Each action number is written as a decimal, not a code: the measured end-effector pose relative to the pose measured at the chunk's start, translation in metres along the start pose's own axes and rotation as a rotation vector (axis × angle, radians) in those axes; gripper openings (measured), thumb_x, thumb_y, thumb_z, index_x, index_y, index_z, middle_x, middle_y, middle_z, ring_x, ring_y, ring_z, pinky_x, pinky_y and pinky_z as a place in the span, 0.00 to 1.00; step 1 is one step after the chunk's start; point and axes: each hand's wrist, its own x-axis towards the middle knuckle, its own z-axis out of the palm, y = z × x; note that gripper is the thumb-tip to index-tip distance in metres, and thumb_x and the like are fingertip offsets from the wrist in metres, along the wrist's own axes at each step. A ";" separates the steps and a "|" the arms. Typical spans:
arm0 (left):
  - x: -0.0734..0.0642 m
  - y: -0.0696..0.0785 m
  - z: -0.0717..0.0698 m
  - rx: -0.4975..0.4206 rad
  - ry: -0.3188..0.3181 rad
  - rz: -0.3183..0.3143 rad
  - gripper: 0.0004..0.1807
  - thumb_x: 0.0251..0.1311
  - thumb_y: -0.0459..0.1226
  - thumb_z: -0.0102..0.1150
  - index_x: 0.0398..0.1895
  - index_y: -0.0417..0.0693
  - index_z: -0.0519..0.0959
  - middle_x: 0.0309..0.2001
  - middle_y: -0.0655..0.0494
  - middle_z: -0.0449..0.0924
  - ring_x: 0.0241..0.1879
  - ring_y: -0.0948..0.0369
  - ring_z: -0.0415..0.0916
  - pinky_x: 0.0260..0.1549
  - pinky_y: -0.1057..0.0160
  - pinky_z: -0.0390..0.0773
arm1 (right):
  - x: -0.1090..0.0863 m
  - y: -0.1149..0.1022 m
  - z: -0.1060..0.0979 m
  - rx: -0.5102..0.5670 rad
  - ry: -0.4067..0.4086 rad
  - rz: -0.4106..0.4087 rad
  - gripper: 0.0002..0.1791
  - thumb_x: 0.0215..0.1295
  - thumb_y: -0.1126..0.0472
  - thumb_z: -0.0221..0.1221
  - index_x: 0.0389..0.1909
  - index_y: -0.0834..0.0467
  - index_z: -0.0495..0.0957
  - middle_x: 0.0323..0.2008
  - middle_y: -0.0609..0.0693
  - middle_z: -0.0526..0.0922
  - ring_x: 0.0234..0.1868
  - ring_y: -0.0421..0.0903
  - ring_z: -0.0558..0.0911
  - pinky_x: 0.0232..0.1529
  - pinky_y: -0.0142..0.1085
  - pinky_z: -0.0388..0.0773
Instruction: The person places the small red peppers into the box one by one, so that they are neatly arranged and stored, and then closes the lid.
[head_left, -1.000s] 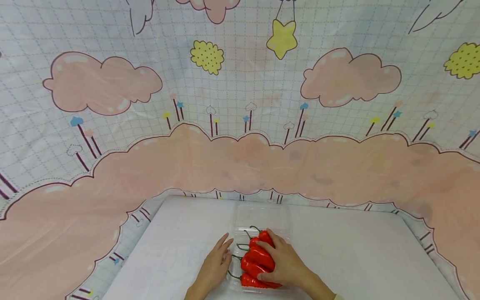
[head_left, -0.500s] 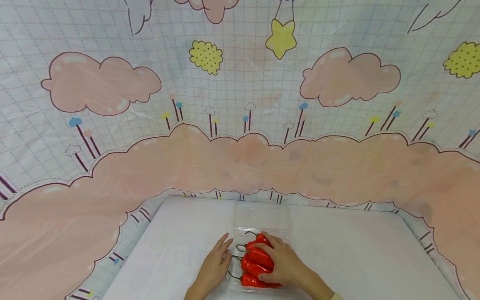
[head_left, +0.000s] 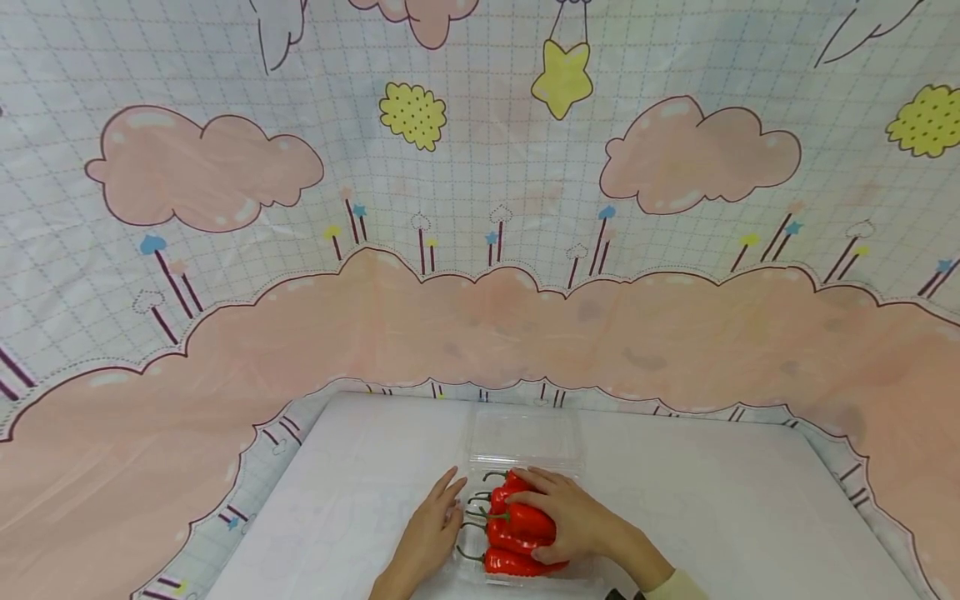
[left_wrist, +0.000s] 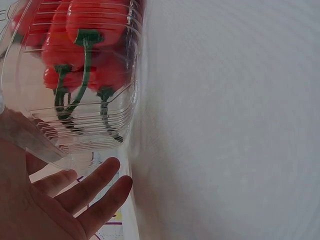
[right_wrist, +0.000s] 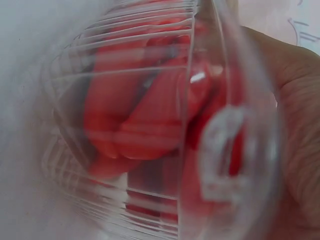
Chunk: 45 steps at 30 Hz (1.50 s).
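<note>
Several glossy red peppers (head_left: 510, 562) with green stems lie in a clear plastic clamshell box (left_wrist: 80, 132), their stems pointing left. My right hand (head_left: 573, 517) reaches over them from the right, its fingers and thumb spread around the uppermost red pepper (head_left: 528, 522) and holding it. Part of that pepper is hidden under the palm. At the box's left side rests my left hand (head_left: 429, 533), fingers extended and holding nothing; the left wrist view shows its fingers (left_wrist: 107, 205) loosely spread beside the ribbed wall. Through the box wall, the right wrist view shows red peppers (right_wrist: 155, 120), blurred.
The box's transparent lid (head_left: 525, 433) is folded back, flat on the far side. All of this stands on a white table (head_left: 697, 492). Behind the table hangs a cloth (head_left: 480, 325) printed with clouds and stars.
My right hand has shifted slightly right and toward me, and the upper peppers have moved with it, the top one turning so its stem shows in front. My left hand stays put.
</note>
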 end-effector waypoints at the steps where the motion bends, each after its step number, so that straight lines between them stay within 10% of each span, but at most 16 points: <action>1: 0.000 0.000 0.000 0.001 0.000 -0.001 0.23 0.66 0.32 0.53 0.65 0.41 0.72 0.71 0.47 0.65 0.51 0.56 0.82 0.47 0.52 0.81 | -0.001 0.000 0.000 0.007 0.005 -0.005 0.40 0.46 0.44 0.69 0.65 0.32 0.70 0.76 0.44 0.59 0.73 0.57 0.62 0.60 0.63 0.71; 24: 0.002 0.001 -0.001 0.010 0.006 -0.007 0.23 0.66 0.34 0.53 0.65 0.43 0.73 0.71 0.49 0.66 0.51 0.57 0.81 0.46 0.53 0.81 | -0.021 0.002 0.004 0.185 0.340 0.040 0.24 0.58 0.44 0.64 0.56 0.44 0.77 0.54 0.42 0.78 0.54 0.45 0.77 0.46 0.38 0.84; 45: 0.000 0.001 -0.001 0.016 -0.001 -0.009 0.23 0.67 0.34 0.52 0.65 0.42 0.73 0.71 0.48 0.66 0.51 0.56 0.81 0.46 0.52 0.81 | -0.026 0.023 -0.010 0.330 0.608 0.199 0.24 0.56 0.61 0.67 0.55 0.43 0.77 0.54 0.40 0.79 0.55 0.49 0.79 0.52 0.48 0.81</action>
